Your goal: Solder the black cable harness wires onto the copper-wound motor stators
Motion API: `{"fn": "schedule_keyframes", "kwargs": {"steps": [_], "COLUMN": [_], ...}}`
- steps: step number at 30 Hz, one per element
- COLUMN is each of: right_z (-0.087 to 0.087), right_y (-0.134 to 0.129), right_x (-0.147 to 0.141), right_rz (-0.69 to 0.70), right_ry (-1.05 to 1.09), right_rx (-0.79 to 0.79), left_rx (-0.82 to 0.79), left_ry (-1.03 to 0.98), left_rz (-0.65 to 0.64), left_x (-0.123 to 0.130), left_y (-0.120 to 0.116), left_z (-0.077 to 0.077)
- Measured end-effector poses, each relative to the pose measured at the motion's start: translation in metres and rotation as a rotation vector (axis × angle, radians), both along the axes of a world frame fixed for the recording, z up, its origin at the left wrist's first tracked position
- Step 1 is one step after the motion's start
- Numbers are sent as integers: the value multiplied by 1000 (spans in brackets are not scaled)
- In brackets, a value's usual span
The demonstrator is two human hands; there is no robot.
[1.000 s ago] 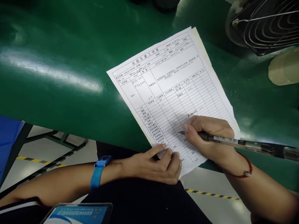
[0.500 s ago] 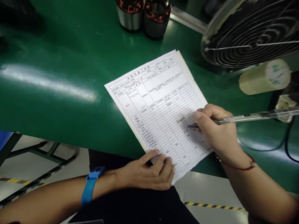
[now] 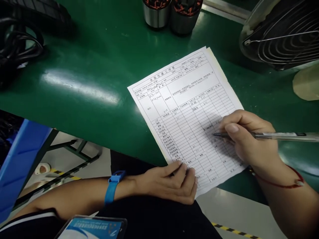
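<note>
A printed form (image 3: 184,96) with handwritten entries lies tilted on the green table (image 3: 94,76), a second sheet showing under its edges. My right hand (image 3: 251,139) grips a clear pen (image 3: 286,136) between thumb and fingers, its dark tip at the lower middle of the form. My left hand (image 3: 171,182) rests on the form's lower left corner, fingers slightly bent and apart, holding nothing. A blue band is on the left wrist and a red string on the right one.
Two metal motor parts with copper windings (image 3: 156,15) stand at the top. A fan with a wire guard (image 3: 286,36) and a pale roll (image 3: 307,83) are at the right. Black cables (image 3: 20,43) lie at the upper left, above a blue bin (image 3: 22,166). A badge (image 3: 94,227) hangs at the bottom.
The view has shifted left, so the form and both hands appear farther right. Cables, more of the blue bin and the badge have come into view. The pen lies flatter in the picture.
</note>
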State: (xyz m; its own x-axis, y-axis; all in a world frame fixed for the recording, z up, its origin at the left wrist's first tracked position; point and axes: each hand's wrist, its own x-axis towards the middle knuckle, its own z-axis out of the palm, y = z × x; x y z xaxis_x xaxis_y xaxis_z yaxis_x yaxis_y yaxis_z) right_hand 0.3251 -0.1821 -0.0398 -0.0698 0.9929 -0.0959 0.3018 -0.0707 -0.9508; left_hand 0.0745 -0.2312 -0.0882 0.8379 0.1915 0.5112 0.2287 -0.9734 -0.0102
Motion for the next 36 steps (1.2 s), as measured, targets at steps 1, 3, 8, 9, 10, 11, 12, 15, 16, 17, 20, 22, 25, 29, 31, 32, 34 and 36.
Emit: {"fn": "schedule_keyframes", "kwargs": {"steps": [1, 3, 8, 9, 10, 11, 12, 15, 16, 17, 20, 22, 25, 29, 31, 32, 34, 36], "right_z": [1, 4, 11, 11, 11, 10, 9, 6, 7, 7, 12, 17, 21, 23, 21, 20, 18, 17], "right_y": [1, 2, 1, 1, 0, 0, 0, -1, -1, -1, -1, -1, -1, -3, -5, -7, -10, -12], "right_x": [0, -1, -2, -2, -2, -2, -2, -5, -6, -7, -10, -11, -11, -15, -16, -17, -16, -13], "right_rz": [17, 47, 101, 109, 107, 96, 72, -27, -48, -61, -54, -38, -14, 10, 20, 23, 15, -13], "right_ry": [-19, -48, -83, -82, -80, -76, -75, -102, -125, -153, -236, -281, -324, -295, -271, -259, -239, -236], "right_rx": [2, 9, -6, -12, -15, -13, -3, 34, 39, 42, 44, 41, 17, -9, -11, -10, -8, -10], "left_rx": [-5, -14, -5, -7, -11, -16, -23, -20, -12, -4, 18, 34, 57, 62, 47, 37, 24, 27], "left_ry": [-5, -14, -24, -21, -19, -17, -16, -4, 2, 10, 39, 50, 51, 49, 43, 41, 36, 38], "left_rz": [6, 20, 42, 49, 60, 72, 83, 96, 94, 91, 89, 72, 28, 26, 32, 34, 39, 39], "left_x": [1, 2, 3, 3, 3, 3, 3, 3, 3, 3, 2, 2, 2, 1, 1, 1, 1, 1], "left_y": [-1, -2, -6, -7, -8, -10, -11, -14, -14, -14, -10, -7, -5, -6, -8, -8, -9, -9], "left_z": [0, -1, -3, -3, -4, -4, -5, -5, -5, -4, 0, 3, 6, 5, 4, 3, 3, 3]}}
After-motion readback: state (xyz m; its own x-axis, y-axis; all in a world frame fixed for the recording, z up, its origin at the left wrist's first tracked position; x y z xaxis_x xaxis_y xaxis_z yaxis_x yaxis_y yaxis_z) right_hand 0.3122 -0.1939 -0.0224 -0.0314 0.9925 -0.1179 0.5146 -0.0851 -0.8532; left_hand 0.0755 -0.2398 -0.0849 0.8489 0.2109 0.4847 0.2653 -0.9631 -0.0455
